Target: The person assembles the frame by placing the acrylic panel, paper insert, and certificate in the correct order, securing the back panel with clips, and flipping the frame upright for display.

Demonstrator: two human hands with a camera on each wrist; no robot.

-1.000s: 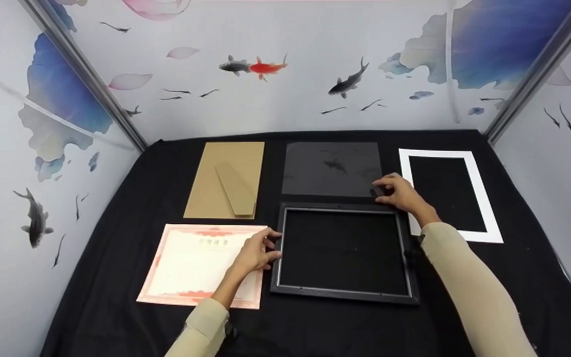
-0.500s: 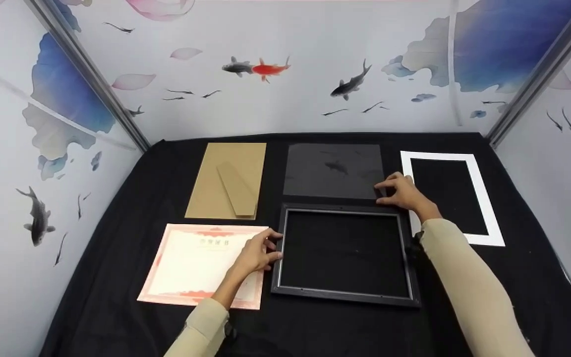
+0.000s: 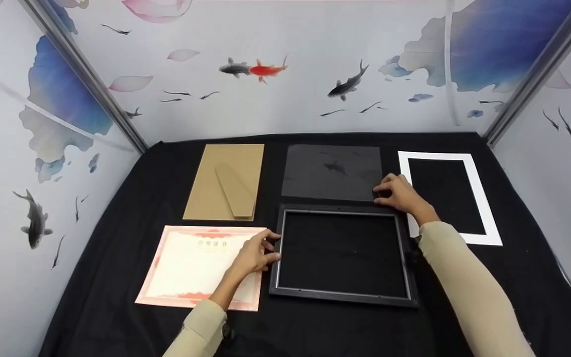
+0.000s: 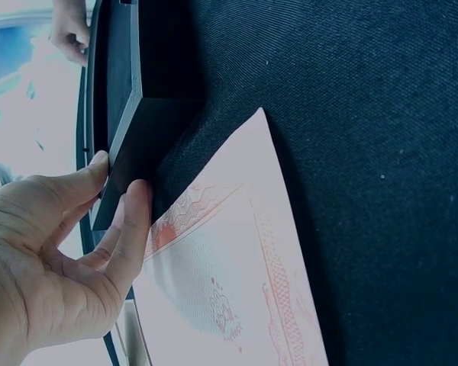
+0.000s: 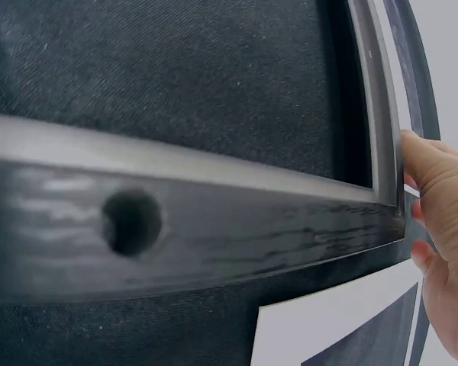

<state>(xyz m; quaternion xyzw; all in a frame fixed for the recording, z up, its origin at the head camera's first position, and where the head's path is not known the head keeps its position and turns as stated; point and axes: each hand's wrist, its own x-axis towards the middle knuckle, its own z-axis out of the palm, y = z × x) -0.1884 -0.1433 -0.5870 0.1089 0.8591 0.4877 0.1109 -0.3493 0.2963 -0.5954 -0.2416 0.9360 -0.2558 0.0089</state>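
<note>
A black picture frame [image 3: 339,295] lies flat on the black cloth. Fingertips of my left hand [image 3: 252,254] touch its left side, thumb and forefinger spread apart; the left wrist view shows these fingers [image 4: 140,200] against the outer wall. Beyond the frame lies a clear sheet [image 3: 310,171] that mirrors the fish on the wall. My right hand [image 3: 401,193] is at this sheet's near right corner, thumb and bent forefinger pinching it. In the right wrist view the right hand [image 5: 446,206] is just past the frame's corner.
A certificate [image 3: 201,272] with a pink border lies left, partly under my left hand. Behind it is a brown backing board [image 3: 203,183] with a stand flap. At right lies a white mat [image 3: 481,203]. Printed wall panels [image 3: 290,29] enclose the back and sides.
The fingertips of my right hand have drawn slightly closer together at the sheet's corner. The left hand, the frame and the other pieces stay put.
</note>
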